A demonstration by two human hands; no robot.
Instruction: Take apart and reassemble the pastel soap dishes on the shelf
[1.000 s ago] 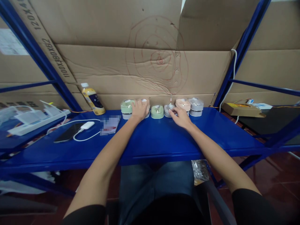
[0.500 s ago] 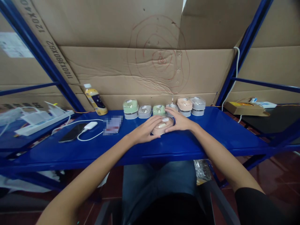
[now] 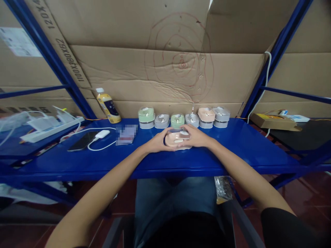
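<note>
Between both hands is a pink lidded container [image 3: 173, 138] with a clear top, just above or on the blue shelf; its underside is hidden. My left hand [image 3: 159, 140] curls round its left side, fingers along the back and thumb at the front. My right hand [image 3: 197, 136] wraps its right side the same way. Behind them stands a row of similar containers: a green one [image 3: 146, 115] on a clear-and-white base, a low grey one [image 3: 161, 120], a low green one [image 3: 177, 120], another low grey one [image 3: 191, 120], a pink one [image 3: 206, 115] and a taller grey one [image 3: 221, 116].
On the left of the blue shelf [image 3: 155, 162] are a yellow drink bottle [image 3: 108, 106], a phone [image 3: 82, 141], a white charger [image 3: 104, 134] with cable and a blurred-out item [image 3: 126, 134]. A power strip [image 3: 51, 129] lies further left. An open cardboard box [image 3: 275, 122] is at right.
My left hand has brought the pink container from the row to the front middle. My right hand has left the low grey container and joined it. Both hands now clasp the pink container's sides.
</note>
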